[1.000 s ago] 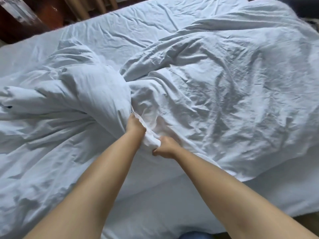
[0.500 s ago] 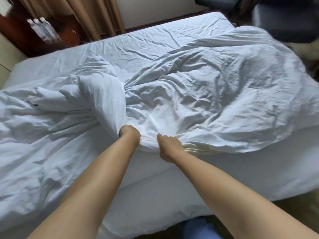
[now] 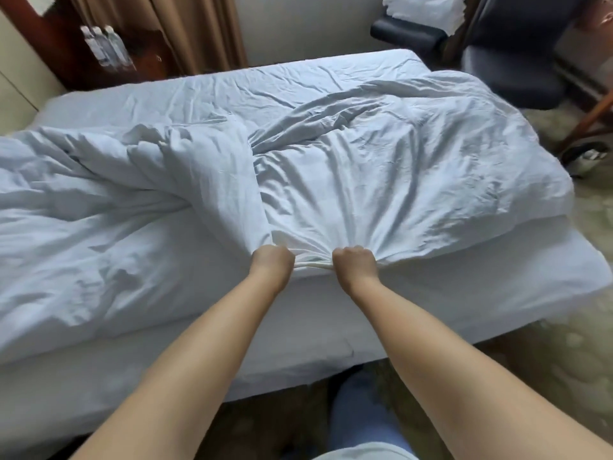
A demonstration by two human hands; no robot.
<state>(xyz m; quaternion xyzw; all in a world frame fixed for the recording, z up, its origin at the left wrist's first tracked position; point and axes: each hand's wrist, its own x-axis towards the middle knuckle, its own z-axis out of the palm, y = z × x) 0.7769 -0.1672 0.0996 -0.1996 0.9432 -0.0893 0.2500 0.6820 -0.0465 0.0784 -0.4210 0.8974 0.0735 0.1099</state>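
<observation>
since a second ago we have drawn the bunched hem of the crumpled white cotton duvet (image 3: 381,194) back to the near edge of the wide white-sheeted bed (image 3: 447,313). our fists now sit a little farther apart, with a short taut band of hem stretched between them. our left hand (image 3: 272,262) is curled tight round a gather of the cloth. our right hand (image 3: 354,264) grips the same hem just beside it, knuckles up, and creases fan out from both fists across the top of the bed.

the duvet lies on top of the bed. toward the bed's right end it is opened out fairly flat and overhangs the near edge. from the middle of the bed toward its left end it is folded over itself in a thick twisted ridge. along the far side of the bed a strip of bare sheet shows.

we judge the spreading to be roughly half done: an edge is found, pulled to the near side, and the right part is mostly open. what is left is to untwist the ridge, spread the left part, carry the cover to the far side and smooth the wrinkles.

beyond the bed's far right corner stands a dark blue padded chair (image 3: 510,61), and beyond its far left corner hangs a brown curtain (image 3: 199,28).
</observation>
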